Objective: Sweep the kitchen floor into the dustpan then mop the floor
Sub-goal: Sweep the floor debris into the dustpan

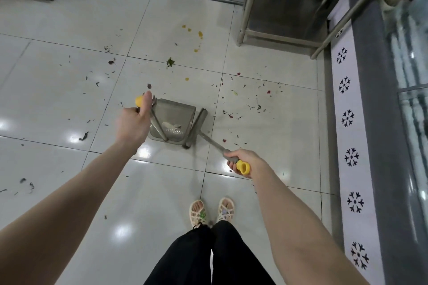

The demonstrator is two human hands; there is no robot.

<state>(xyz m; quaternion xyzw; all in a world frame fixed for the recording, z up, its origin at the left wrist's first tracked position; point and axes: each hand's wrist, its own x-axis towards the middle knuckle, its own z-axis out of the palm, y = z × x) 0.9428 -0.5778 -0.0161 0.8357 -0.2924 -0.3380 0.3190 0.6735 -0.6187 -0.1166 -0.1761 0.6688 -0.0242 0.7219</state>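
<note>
The grey dustpan [172, 113] is sitting on the tiled floor [58, 30] at the centre of the frame, and it is carrying a small pale heap of scraps [171, 125] near its back wall; the rest of its tray is showing bare. The left hand [133, 120] is grasping the dustpan handle [159, 127] just below its yellow end cap, fingers curled round it and thumb lying up along it, to the left of the tray. The right hand [243, 162], lower right of the centre, is clenching the yellow-capped end of the broom [214, 143], whose shaft is slanting up and left to the blurred broom head [198, 126] lying against the dustpan's right edge. Dark leaf bits and red flecks [257, 105] are lying scattered across the tiles, thickest right of the dustpan. A green leaf piece [170, 62] and yellow spots [200, 34] are lying above it, with a metal rack [249, 7] standing at the upper right. Feet in sandals [198, 211] are showing at the lower centre.
</note>
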